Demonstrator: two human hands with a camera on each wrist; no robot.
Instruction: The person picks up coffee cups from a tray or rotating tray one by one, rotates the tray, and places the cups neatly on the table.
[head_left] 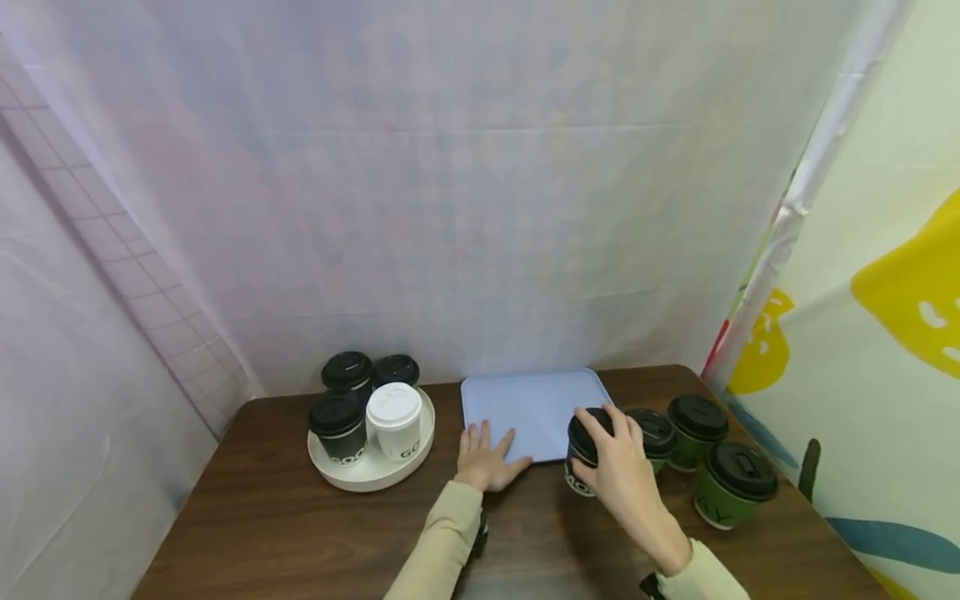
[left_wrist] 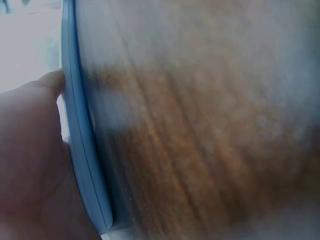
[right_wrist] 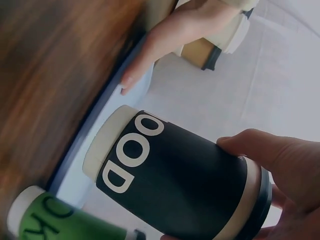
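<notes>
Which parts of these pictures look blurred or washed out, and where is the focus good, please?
Left wrist view: the table is heavily blurred with pale haze, the upper-left corner washed out, the tray's rim clearer; right wrist view: the black cup shows crisp lettering, while the table is soft; head view: fairly even light, with a soft shadow below that cup.

Lettering on paper cups: white "OOD" on the black-sleeved cup [right_wrist: 185, 175] held within the fingers [head_left: 595, 427] of the right hand [head_left: 624, 471]; dark "OK" on a green cup [right_wrist: 82, 220] near them; "Y" on the nearest green cup [head_left: 731, 487], right of them. Left of the left hand's [head_left: 484, 465] fingers: "GO" on the white cup [head_left: 393, 423], "OO" on its black neighbour [head_left: 341, 437].
</notes>
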